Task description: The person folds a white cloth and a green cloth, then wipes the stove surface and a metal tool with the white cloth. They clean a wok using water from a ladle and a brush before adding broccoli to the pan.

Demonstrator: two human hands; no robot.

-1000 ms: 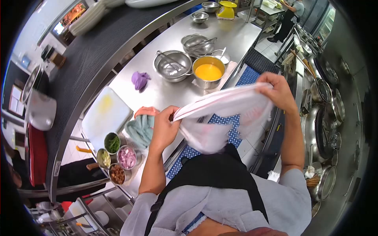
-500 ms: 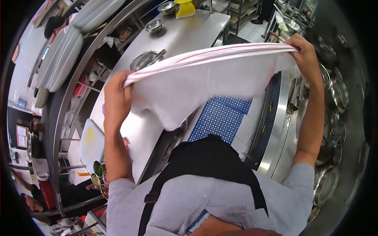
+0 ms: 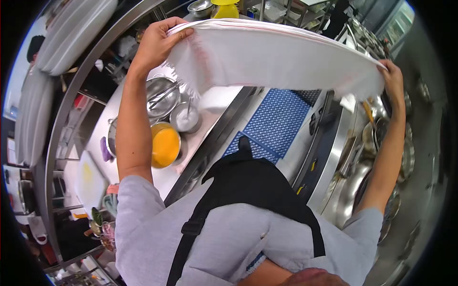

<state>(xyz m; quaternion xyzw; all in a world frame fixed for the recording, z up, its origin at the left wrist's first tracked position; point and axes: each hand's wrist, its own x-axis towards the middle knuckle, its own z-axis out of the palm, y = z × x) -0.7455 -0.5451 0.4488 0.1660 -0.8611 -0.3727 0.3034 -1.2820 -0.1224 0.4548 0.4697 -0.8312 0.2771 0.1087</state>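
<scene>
A white cloth towel (image 3: 276,57) with thin red stripes hangs stretched between my two hands, its upper edge folded over and its lower part swaying. My left hand (image 3: 160,40) pinches the towel's left corner, above the steel worktable. At the other end, my right hand (image 3: 392,78) grips the right corner, over the side where pans stand. Both arms reach out forward and apart. Below my left hand, a steel bowl (image 3: 161,99) with a utensil in it rests on the table, partly behind my forearm.
The steel worktable (image 3: 210,112) on the left also holds a pot of orange-yellow liquid (image 3: 165,145) and a smaller pot with pale contents (image 3: 186,117). A white cutting board (image 3: 89,183) lies at its near end. Blue mats (image 3: 279,117) cover the aisle floor. Pans (image 3: 350,190) line the right side.
Both hands have moved, the left one up and outward, the right one outward and slightly down. The towel is spread wider and higher, uncovering the bowl and pots on the table.
</scene>
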